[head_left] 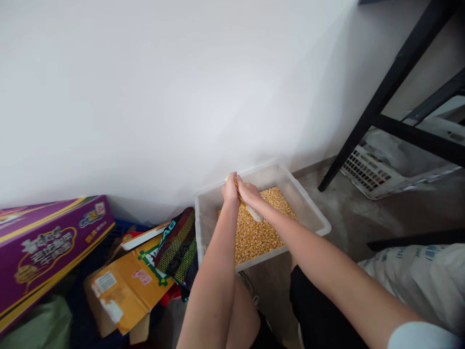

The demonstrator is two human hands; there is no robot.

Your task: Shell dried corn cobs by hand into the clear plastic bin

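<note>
Both my hands grip one corn cob (250, 209) over a clear plastic bin (312, 213) on the floor by the wall. My left hand (230, 189) is closed round the cob's upper end, where yellow kernels still show. My right hand (249, 192) is wrapped round its middle. The cob's lower end sticks out bare and pale below my right hand. Loose yellow corn kernels (259, 232) cover the bottom of the bin.
A purple carton (39, 247) and torn orange cardboard (123, 286) lie at the left, with a mesh bag (178, 242) beside the bin. A black table leg (374, 106) and a white perforated basket (366, 172) stand at the right. A white printed sack (417, 276) lies near my right arm.
</note>
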